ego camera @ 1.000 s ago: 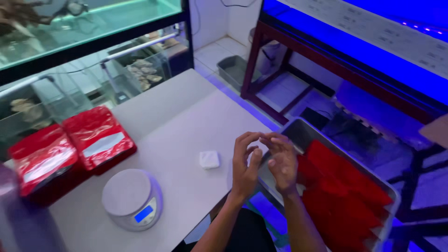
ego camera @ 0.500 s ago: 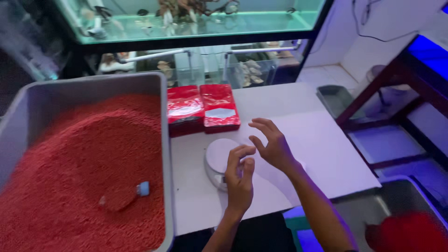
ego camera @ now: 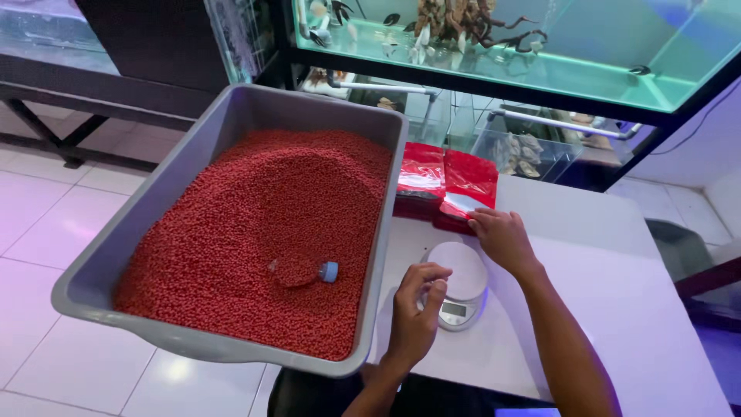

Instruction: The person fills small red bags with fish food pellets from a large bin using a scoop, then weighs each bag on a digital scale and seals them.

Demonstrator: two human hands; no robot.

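Observation:
My right hand (ego camera: 503, 238) reaches over the white table (ego camera: 617, 278), and its fingertips touch the near edge of a red pouch (ego camera: 468, 185). A second red pouch (ego camera: 421, 174) lies just left of it. My left hand (ego camera: 415, 313) hovers with loosely curled fingers at the left rim of a small round white scale (ego camera: 461, 284) and holds nothing that I can see. Left of both hands stands a large grey tub (ego camera: 231, 123) full of red pellets (ego camera: 255, 208). A scoop with a blue end (ego camera: 327, 271) lies half buried in the pellets.
Glass aquariums (ego camera: 502, 38) on a dark frame stand behind the table. Small clear tanks (ego camera: 525, 150) sit under them at the table's far edge. White tiled floor (ego camera: 46, 216) lies to the left. A grey bin (ego camera: 683, 239) is on the floor at right.
My view has swung left from the table to the pellet tub. My right hand has moved forward from the scale to the red pouch. My left hand stays by the scale.

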